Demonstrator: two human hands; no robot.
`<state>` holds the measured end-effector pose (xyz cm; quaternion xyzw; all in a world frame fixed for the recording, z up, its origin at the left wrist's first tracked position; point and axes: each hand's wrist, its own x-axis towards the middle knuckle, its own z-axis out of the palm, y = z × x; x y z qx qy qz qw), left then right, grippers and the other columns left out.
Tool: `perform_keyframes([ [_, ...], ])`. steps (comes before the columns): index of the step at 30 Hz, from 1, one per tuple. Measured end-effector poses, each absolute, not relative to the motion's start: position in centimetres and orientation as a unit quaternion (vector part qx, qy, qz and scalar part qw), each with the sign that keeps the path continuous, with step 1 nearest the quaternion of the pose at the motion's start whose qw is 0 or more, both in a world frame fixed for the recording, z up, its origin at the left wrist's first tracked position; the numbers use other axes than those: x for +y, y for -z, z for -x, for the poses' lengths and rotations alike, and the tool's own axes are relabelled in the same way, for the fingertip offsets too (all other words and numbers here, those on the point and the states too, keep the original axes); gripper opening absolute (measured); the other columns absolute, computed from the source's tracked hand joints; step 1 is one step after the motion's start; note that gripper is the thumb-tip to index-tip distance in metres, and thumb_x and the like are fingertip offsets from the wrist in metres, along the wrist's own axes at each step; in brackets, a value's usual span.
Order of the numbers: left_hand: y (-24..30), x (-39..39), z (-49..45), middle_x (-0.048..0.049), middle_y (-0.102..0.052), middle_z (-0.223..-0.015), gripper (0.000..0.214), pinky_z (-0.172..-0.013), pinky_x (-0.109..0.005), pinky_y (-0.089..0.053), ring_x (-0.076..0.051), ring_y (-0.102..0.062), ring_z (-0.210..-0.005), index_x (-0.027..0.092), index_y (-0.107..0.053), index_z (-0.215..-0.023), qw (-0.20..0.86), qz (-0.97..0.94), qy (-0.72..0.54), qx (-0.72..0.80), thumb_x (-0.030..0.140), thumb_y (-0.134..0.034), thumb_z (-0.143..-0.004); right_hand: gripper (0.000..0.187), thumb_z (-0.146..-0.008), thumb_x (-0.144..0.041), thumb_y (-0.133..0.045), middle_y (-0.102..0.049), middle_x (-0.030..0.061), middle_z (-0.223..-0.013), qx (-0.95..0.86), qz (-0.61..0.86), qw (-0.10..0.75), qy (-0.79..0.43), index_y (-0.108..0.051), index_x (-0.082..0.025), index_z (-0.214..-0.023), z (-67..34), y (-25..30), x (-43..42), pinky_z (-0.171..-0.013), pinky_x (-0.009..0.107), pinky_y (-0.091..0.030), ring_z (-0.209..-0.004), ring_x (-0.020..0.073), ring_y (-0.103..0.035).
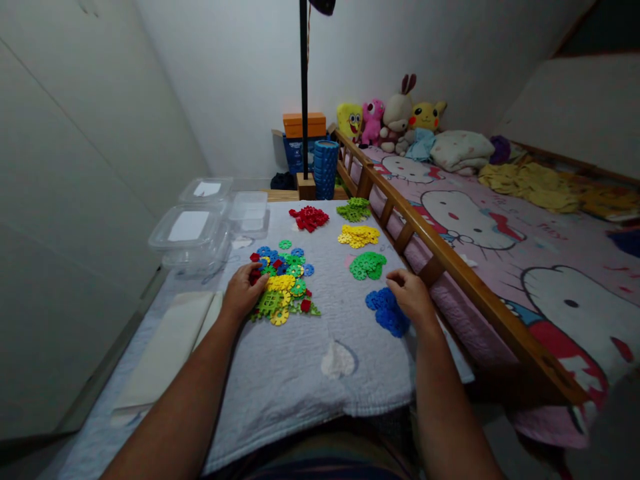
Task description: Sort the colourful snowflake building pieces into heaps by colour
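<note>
A mixed heap of plastic snowflake discs (283, 283) in red, blue, green and yellow lies on a white towel (320, 373). My left hand (243, 292) rests at the heap's left edge, fingers curled onto a red piece. My right hand (411, 293) sits curled over a pile of blue discs (386, 312), fingertips touching it; what they pinch is hidden. Sorted piles lie beyond: green (367, 265), yellow (359, 235), light green (354, 209) and red (309, 218).
Clear plastic lidded containers (193, 233) stand at the towel's left. A wooden bed rail (450, 267) runs along the right, with a bed and plush toys (395, 120) behind. A black pole (303, 93) and blue roller (326, 169) stand at the far end.
</note>
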<state>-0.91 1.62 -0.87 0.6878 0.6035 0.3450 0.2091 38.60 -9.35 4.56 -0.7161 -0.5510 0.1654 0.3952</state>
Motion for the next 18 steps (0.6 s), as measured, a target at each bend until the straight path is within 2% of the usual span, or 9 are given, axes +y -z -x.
perform_keyframes([
  [3,0.9,1.6,0.9,-0.0108,-0.066,-0.114,0.05,-0.094,-0.041,-0.052,-0.026,-0.064,-0.1,0.018,-0.063,-0.117,0.212,-0.686,-0.35,0.602,0.052,-0.055,-0.081,0.016,-0.08,-0.025,-0.054,-0.07,0.0035,-0.081,-0.616,0.667,0.372,-0.194,-0.068,-0.02,-0.082,-34.4,-5.0,-7.3,-0.075,0.03,-0.047,-0.077,0.0185,-0.063],
  [6,0.9,1.6,0.9,-0.0104,-0.067,-0.115,0.048,-0.095,-0.042,-0.051,-0.026,-0.063,-0.102,0.019,-0.063,-0.116,0.212,-0.685,-0.356,0.599,0.05,-0.056,-0.081,0.015,-0.081,-0.017,-0.055,-0.07,0.0044,-0.084,-0.686,0.624,0.31,-0.212,-0.069,-0.019,-0.082,-29.9,-4.4,-4.6,-0.079,0.03,-0.046,-0.081,0.0185,-0.062],
  [10,1.4,1.8,1.0,-0.0105,-0.066,-0.115,0.048,-0.095,-0.042,-0.051,-0.025,-0.064,-0.101,0.019,-0.063,-0.117,0.214,-0.685,-0.367,0.592,0.051,-0.056,-0.082,0.026,-0.083,-0.011,-0.055,-0.069,0.0089,-0.106,-0.721,0.62,0.254,-0.178,-0.072,-0.019,-0.1,-25.2,-2.5,-1.2,-0.095,0.034,-0.042,-0.103,0.0215,-0.059],
  [14,1.8,1.8,1.2,-0.0095,-0.066,-0.112,0.046,-0.095,-0.041,-0.051,-0.025,-0.064,-0.1,0.019,-0.063,-0.117,0.21,-0.685,-0.368,0.592,0.049,-0.056,-0.082,0.039,-0.087,-0.014,-0.054,-0.061,0.0103,-0.128,-0.703,0.656,0.232,-0.147,-0.067,-0.023,-0.123,-22.9,-0.7,0.7,-0.098,0.038,-0.038,-0.114,0.0259,-0.05],
  [18,1.7,1.8,1.2,-0.0096,-0.066,-0.112,0.046,-0.096,-0.041,-0.05,-0.025,-0.064,-0.102,0.019,-0.062,-0.117,0.204,-0.69,-0.364,0.591,0.049,-0.056,-0.083,0.034,-0.087,-0.022,-0.06,-0.057,0.009,-0.132,-0.693,0.665,0.235,-0.146,-0.067,-0.027,-0.12,-22.6,0.3,1.1,-0.097,0.042,-0.037,-0.118,0.0292,-0.045],
])
